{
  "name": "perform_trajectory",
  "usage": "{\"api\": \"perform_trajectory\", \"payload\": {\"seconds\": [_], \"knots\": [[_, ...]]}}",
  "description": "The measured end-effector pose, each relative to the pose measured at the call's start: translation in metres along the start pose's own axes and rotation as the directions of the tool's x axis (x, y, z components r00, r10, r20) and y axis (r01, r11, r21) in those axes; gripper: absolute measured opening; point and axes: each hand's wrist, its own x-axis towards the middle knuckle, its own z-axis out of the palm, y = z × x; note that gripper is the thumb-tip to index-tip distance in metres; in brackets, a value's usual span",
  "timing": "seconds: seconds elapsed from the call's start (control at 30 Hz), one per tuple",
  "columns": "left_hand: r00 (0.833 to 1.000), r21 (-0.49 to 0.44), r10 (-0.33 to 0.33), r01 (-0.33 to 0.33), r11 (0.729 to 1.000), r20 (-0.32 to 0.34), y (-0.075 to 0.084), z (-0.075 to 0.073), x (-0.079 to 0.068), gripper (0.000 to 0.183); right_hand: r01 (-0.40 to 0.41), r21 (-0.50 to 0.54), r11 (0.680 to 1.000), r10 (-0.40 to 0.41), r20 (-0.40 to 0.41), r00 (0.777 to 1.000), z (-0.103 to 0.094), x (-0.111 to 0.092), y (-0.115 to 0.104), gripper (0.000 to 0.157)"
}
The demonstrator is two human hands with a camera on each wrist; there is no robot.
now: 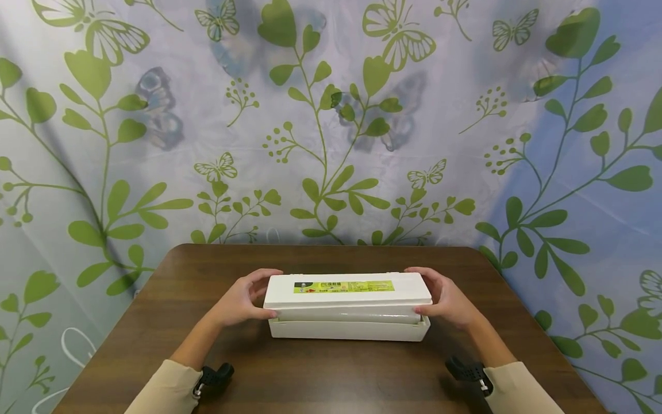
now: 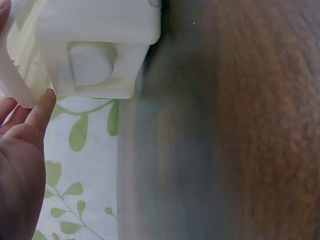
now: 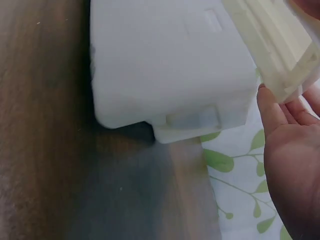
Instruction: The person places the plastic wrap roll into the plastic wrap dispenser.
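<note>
A long white cling film dispenser box (image 1: 349,330) sits on the table, a green-yellow label (image 1: 343,287) on top of its lid (image 1: 336,299). The lid is raised along the front, and a pale roll (image 1: 349,315) shows in the gap. My left hand (image 1: 245,299) holds the lid's left end, thumb at the front corner and fingers behind. At the right end my right hand (image 1: 450,299) grips it the same way. In the left wrist view, fingers touch the lid (image 2: 12,82) beside the base (image 2: 100,22). The right wrist view shows the lid (image 3: 260,45) tilted away from the base.
The brown wooden table (image 1: 331,379) has rounded far corners. Behind it hangs a curtain (image 1: 331,144) printed with green leaves and butterflies. Black straps (image 1: 214,376) sit on both wrists, by beige sleeves (image 1: 165,388).
</note>
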Motion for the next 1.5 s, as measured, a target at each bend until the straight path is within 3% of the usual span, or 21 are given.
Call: {"api": "perform_trajectory", "payload": {"seconds": [0.37, 0.73, 0.97, 1.5], "knots": [[1.0, 0.086, 0.009, -0.011, 0.996, 0.028, -0.003, 0.001, 0.0, 0.081, 0.019, -0.128, 0.992, -0.017, 0.014, 1.0, 0.002, -0.009, 0.005, 0.082], [0.999, 0.21, 0.015, -0.023, 0.978, 0.038, -0.002, 0.006, 0.002, 0.083, 0.003, -0.159, 0.987, -0.003, 0.001, 1.0, -0.001, -0.016, 0.008, 0.084], [0.999, 0.239, 0.009, -0.021, 0.971, 0.048, -0.002, 0.008, 0.002, 0.082, -0.022, -0.158, 0.987, 0.023, 0.004, 1.0, -0.001, -0.02, 0.011, 0.081], [0.995, 0.265, -0.091, 0.076, 0.961, 0.045, -0.003, 0.006, 0.001, 0.077, -0.089, -0.116, 0.989, 0.091, 0.01, 0.996, -0.002, -0.017, 0.013, 0.08]]}}
